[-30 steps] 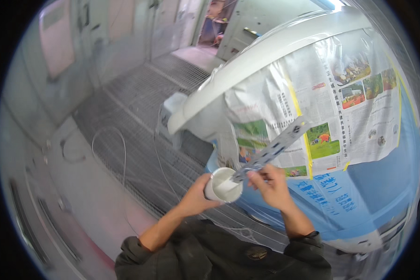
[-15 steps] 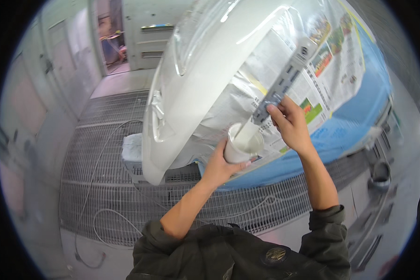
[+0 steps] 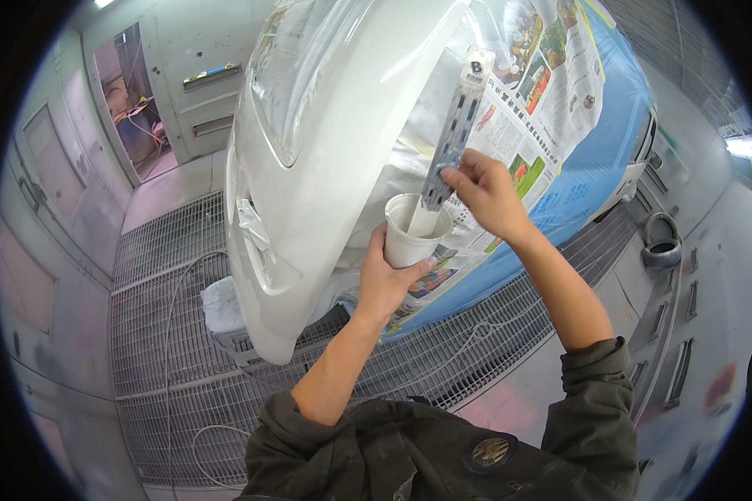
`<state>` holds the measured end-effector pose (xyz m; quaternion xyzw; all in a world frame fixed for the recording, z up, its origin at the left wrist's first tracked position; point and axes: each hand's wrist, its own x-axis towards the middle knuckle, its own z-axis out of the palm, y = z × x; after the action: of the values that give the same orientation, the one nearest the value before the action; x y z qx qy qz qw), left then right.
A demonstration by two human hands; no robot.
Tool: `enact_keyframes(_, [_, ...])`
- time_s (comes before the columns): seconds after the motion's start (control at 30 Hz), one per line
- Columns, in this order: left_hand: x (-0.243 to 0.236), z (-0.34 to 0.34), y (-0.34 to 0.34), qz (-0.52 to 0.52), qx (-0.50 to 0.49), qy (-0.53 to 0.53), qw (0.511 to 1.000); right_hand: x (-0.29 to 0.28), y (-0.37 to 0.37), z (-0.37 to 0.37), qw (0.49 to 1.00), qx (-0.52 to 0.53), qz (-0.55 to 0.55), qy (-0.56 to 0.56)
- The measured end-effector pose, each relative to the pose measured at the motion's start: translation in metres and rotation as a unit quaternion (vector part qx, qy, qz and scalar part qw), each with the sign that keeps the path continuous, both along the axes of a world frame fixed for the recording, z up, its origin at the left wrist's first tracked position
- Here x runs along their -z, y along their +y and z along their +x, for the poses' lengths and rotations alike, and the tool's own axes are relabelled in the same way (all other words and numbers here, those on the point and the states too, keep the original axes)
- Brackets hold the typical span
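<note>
A white plastic cup (image 3: 409,249) with pale liquid in it is gripped by my left hand (image 3: 384,280), fingers wrapped round its side and thumb across the front. My right hand (image 3: 486,194) pinches a flat grey-and-white mixing stick (image 3: 453,138) with printed scale marks. The stick leans up and to the right; its lower end, coated in white, reaches inside the cup. Right behind the cup stands a glossy white car body (image 3: 342,125), its side masked with newspaper (image 3: 510,125) and blue sheeting (image 3: 614,117).
Metal floor grating (image 3: 163,334) spreads beneath, with a thin hose (image 3: 169,334) across it. A pale wrapped block (image 3: 222,306) sits by the car's lower corner. At the right wall lies a dark ring-shaped object (image 3: 662,253). An open doorway (image 3: 134,108) is at far left.
The view has shifted, so the car appears further left and lower. The stick stands more upright than before, and both hands keep their hold.
</note>
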<state>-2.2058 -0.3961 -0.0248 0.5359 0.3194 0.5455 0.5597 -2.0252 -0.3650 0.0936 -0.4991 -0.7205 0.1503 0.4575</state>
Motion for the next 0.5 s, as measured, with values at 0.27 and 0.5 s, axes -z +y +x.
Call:
enact_keyframes(0.27, [-0.004, 0.005, 0.0, -0.028, 0.02, -0.04, 0.999, -0.052, 0.022, 0.019, 0.988, -0.029, -0.036, 0.144])
enact_keyframes(0.5, [0.016, 0.013, 0.011, 0.023, 0.001, -0.069, 0.997, -0.06, 0.046, 0.025, 0.99, -0.059, -0.034, 0.124])
